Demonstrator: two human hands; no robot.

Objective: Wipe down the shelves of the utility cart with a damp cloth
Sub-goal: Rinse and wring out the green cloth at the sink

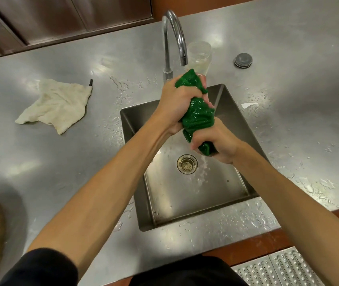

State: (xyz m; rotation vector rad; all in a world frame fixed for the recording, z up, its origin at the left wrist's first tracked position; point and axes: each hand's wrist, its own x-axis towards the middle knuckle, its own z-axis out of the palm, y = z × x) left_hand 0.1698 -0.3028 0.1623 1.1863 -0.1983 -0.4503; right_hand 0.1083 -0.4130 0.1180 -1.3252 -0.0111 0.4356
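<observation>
Head view shows only the preparation stage. The utility cart is nowhere in sight, so by my reading none of its shelves has been wiped yet and the whole wiping job is left.

The dark green, nubbly microfibre cloth (198,115) is twisted into a thick rope above the square brushed-steel sink (131,129), just below the spout of the curved chrome tap (173,36). The left hand (175,104) is clenched around its upper end and the right hand (218,144) around its lower end, wringing it. A thin trickle seems to fall beside the round perforated drain strainer (187,164).

The cloth looks soaked and glossy. The stainless-steel worktop (40,162) is smooth, dull-shiny and beaded with droplets around the sink's edges. Toward its left side lies a crumpled cream woven rag (57,104). Near the back edge are a clear plastic cup (199,54) and a flat grey round plug (243,59).
</observation>
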